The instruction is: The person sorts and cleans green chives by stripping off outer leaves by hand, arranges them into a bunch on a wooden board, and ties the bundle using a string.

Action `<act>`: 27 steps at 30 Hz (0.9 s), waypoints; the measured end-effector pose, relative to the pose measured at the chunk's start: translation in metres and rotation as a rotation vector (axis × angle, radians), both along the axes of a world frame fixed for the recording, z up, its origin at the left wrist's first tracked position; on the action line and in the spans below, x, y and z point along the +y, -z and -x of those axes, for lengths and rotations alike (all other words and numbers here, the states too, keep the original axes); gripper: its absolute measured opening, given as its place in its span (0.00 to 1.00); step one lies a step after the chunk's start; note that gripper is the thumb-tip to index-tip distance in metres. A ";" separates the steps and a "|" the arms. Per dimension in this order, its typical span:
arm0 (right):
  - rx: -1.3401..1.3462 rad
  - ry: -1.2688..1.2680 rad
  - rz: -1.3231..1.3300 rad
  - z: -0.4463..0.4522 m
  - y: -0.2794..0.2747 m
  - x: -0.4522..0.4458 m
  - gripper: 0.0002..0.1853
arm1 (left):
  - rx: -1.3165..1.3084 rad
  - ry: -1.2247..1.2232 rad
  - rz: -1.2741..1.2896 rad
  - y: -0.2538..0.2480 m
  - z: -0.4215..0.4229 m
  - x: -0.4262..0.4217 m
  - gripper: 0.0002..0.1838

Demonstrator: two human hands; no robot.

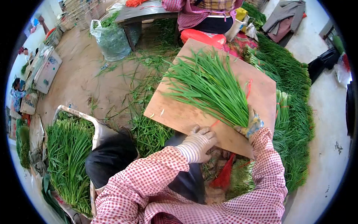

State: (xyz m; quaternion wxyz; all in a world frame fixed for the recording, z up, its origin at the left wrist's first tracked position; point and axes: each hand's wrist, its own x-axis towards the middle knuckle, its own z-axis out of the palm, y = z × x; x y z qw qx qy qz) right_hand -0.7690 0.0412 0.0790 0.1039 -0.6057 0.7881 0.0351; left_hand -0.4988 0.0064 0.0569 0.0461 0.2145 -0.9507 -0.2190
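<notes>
A loose bunch of green garlic chives [216, 86] lies across a wooden board [175, 115] in front of me. My right hand [253, 123], in a stained glove, is closed around the stem end at the board's right side. A red tie [249, 89] passes beneath the bunch, its ends showing on both sides. My left hand [199, 143], in a striped white glove, rests on the board's near edge with its fingers apart, close to the tie's lower end. Nothing shows in that hand, though its palm is hidden.
Chives [71, 160] fill a metal-framed holder on my left. Many tied bundles [294, 108] are piled along the right. Red ties [224, 175] hang below the board. A plastic bag of greens [113, 41] stands ahead, near another person [205, 16] seated by a table [149, 14].
</notes>
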 end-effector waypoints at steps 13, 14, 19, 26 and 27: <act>0.047 -0.088 0.220 -0.010 0.012 0.022 0.54 | 0.537 -0.341 0.165 0.007 0.064 -0.141 0.14; 0.041 -0.077 0.214 -0.010 0.013 0.022 0.54 | 0.467 -0.388 0.249 0.011 0.068 -0.140 0.15; -0.107 0.126 0.165 -0.007 0.006 0.007 0.58 | 0.495 -0.301 0.345 0.036 0.057 -0.131 0.12; -0.067 0.147 0.086 -0.011 -0.002 0.003 0.60 | 0.350 -0.264 0.363 0.028 0.042 -0.124 0.11; -0.072 0.151 0.088 -0.012 -0.001 0.004 0.60 | 0.412 -0.215 0.399 0.024 0.042 -0.129 0.10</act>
